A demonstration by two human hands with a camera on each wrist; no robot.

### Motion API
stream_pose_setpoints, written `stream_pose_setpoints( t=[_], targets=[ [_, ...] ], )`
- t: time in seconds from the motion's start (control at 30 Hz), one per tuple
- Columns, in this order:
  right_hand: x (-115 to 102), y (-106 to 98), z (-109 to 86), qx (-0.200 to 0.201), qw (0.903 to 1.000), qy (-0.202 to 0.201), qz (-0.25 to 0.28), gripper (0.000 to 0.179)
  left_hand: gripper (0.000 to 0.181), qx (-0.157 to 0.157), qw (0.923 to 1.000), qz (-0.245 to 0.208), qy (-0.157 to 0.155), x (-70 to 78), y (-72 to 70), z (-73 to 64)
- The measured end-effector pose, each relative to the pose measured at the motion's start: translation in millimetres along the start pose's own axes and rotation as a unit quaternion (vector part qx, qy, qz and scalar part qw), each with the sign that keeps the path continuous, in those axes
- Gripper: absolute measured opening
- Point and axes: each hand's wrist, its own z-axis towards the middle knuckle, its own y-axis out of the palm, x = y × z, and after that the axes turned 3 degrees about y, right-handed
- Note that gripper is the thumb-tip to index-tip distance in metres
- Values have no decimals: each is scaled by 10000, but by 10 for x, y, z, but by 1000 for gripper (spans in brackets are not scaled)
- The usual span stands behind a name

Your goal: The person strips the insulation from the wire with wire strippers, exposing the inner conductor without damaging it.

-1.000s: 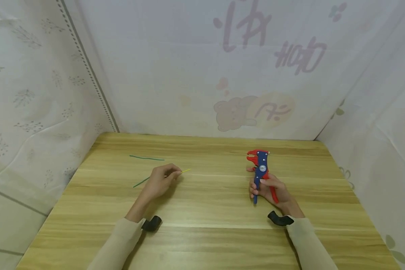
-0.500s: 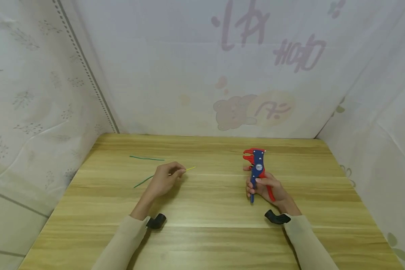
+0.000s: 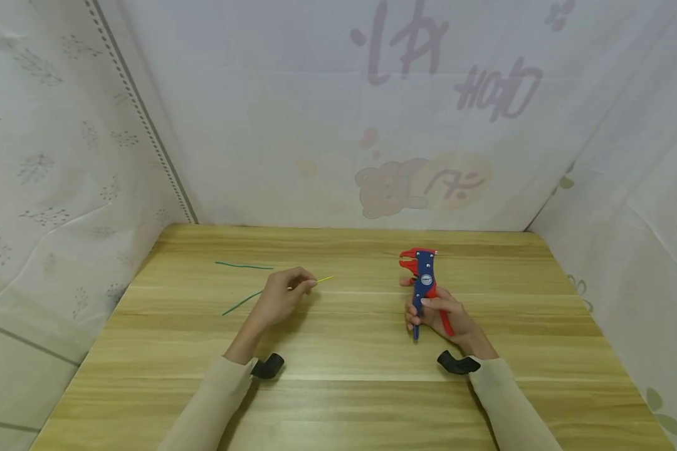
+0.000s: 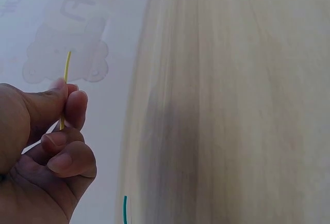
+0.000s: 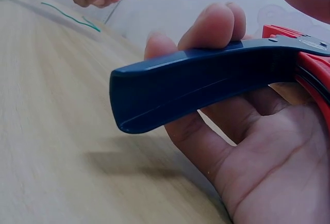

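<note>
- Wooden tabletop [image 3: 350,401] is seen below the fingers [image 4: 77,105].
- Yellow wire [image 3: 325,279] is pinched by the left hand [image 3: 279,294].
- Blue-and-red pliers [image 3: 425,269] are gripped by the right hand [image 3: 457,314], fingers curled.

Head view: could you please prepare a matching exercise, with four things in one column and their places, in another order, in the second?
Things:
1. yellow wire
2. red-and-blue tool
3. green wires
4. bear drawing

Places:
A. on the back wall covering
B. held in the right hand
C. on the left part of the table
D. pinched by the left hand

Right pairs: 1-D, 2-B, 3-C, 4-A
</note>
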Motion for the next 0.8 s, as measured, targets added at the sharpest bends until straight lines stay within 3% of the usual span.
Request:
stream_pose_setpoints(
  t=[0.8],
  targets=[
    [76, 83, 201, 111, 9996, 208, -164, 48, 17, 17, 9999, -126, -80, 97, 57, 123]
  ],
)
